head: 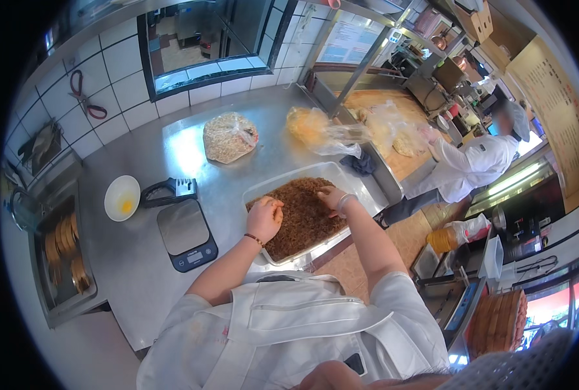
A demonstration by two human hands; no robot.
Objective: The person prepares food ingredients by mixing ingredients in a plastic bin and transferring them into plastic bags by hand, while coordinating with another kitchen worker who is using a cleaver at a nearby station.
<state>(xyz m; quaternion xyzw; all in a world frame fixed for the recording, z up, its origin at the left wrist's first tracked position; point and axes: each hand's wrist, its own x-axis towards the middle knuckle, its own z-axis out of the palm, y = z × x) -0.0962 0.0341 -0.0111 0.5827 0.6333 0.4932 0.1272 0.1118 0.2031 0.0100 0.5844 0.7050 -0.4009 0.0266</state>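
A shallow translucent plastic tub [255, 189] stands before me on the steel worktop, filled with a brown, crumbly or sticky food mass [294, 224]. My left hand [266, 220] rests over the tub's left side with its fingers curled in. Whether food is inside those fingers I cannot tell. On the far right part of the mass lies my right hand [332, 199], its fingers apart and touching the food. A beaded bracelet [254, 240] circles my left wrist, and a bangle [344, 204] is on the right one.
Left of the tub are a kitchen scale [184, 228], a black-handled tool [168, 190] and a white bowl [122, 198] with yellow residue. Beyond lie a bag of grain-like food [229, 137], a yellow-filled bag [309, 127] and a dark cloth [358, 163]. A co-worker [479, 163] stands at the right.
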